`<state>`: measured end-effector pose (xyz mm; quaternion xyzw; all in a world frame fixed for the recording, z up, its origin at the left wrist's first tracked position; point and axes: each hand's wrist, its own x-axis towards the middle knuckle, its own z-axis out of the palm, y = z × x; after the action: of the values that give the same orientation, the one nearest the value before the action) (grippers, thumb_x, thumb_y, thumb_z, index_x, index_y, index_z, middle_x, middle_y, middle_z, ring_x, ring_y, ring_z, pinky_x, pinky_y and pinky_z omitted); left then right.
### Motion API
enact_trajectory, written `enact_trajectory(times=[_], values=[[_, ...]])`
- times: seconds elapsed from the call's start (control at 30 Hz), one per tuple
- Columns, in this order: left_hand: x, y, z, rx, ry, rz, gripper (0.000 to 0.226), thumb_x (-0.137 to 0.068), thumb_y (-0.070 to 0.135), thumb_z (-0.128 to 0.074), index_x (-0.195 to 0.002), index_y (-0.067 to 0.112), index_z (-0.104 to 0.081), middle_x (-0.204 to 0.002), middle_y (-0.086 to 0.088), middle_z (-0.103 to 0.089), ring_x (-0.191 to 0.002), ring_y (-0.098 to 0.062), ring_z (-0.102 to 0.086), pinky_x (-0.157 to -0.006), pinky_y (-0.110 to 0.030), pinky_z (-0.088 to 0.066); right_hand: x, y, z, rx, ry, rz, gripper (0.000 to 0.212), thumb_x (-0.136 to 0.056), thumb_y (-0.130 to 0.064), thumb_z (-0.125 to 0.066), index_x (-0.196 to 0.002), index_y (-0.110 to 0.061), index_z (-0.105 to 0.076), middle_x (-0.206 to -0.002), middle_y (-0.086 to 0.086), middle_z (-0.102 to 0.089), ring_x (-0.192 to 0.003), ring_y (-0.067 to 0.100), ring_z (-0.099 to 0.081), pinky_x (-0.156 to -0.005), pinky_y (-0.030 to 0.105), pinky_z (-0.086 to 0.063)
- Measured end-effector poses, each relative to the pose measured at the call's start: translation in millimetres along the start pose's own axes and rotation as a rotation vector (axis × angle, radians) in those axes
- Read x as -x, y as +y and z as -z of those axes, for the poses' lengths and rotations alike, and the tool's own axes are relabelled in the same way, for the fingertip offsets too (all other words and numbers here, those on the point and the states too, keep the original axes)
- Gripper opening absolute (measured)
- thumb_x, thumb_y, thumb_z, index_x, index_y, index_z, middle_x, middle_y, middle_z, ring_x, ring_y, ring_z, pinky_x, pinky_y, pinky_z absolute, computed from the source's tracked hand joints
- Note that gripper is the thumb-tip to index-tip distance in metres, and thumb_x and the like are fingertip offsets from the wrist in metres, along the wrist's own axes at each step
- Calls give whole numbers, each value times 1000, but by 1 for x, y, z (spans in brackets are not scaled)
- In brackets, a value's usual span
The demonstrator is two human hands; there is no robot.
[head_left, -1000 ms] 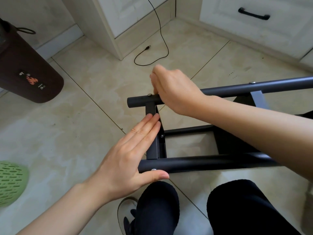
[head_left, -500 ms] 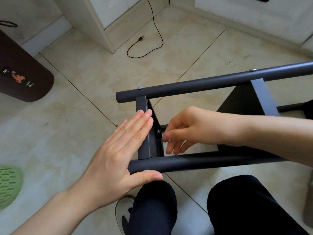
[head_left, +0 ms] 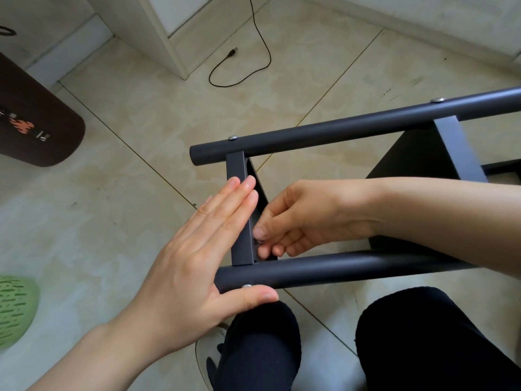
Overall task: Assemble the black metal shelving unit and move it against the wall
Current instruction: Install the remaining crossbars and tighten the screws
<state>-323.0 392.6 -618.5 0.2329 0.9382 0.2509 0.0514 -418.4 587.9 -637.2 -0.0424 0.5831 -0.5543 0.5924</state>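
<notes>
The black metal shelving unit [head_left: 352, 134] lies on its side on the beige tiled floor [head_left: 127, 136], just in front of the seated person's knees in black trousers [head_left: 423, 334]. Two round black tubes run from the left end off to the right — the far tube [head_left: 310, 136] higher in view, the near tube [head_left: 338, 268] close to the knees. A flat black crossbar [head_left: 238, 170] joins them at the left end, and a second crossbar [head_left: 456, 148] stands farther right. Small silver screw heads [head_left: 233, 137] show on the tubes.

The left hand [head_left: 194, 263] is flat, its fingers straight and pressed together against the left face of the near-left crossbar, the thumb stretched out along the near tube beside a screw head. The right hand [head_left: 296, 218] reaches in from the right between the two tubes; its fingers are curled, the fingertips pinching something small and metallic [head_left: 259, 241] at the inner side of the crossbar near its lower joint — too small to say what.

On the floor to the far left sits a dark brown rounded object with an orange flame mark [head_left: 36, 122]; a green perforated plastic thing [head_left: 14, 309] lies at the near left edge. A thin black cable [head_left: 253, 66] loops across the tiles by the white cabinet base [head_left: 169, 38].
</notes>
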Motion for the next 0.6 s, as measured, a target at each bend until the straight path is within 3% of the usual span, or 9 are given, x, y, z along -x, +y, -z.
enact_trajectory(times=[0.17,0.4,0.6], values=[[-1,0,0,-8,8,-3,96,-83,66,-57,-153,5,-34,-164,-1,-26,-154,-13,-16,-120,-37,-24,3,-4,6,-138,-45,-57,9,-97,-8,-59,-95,-6,-68,-90,13,-75,-69,11,-68,-65,19,-56],[-2,0,0,-1,13,-15,99,-82,68,-59,-153,4,-32,-164,-2,-25,-154,-14,-17,-121,-38,-23,1,-2,4,-157,-44,-55,23,-100,-5,-51,-88,-11,-69,-88,14,-75,-64,11,-67,-63,19,-55],[-3,-1,-1,6,18,-13,99,-82,68,-59,-153,4,-32,-165,-2,-26,-154,-14,-16,-122,-35,-21,2,-1,3,-133,-47,-38,11,-98,-5,-56,-96,-6,-67,-92,15,-74,-70,14,-70,-66,21,-57]])
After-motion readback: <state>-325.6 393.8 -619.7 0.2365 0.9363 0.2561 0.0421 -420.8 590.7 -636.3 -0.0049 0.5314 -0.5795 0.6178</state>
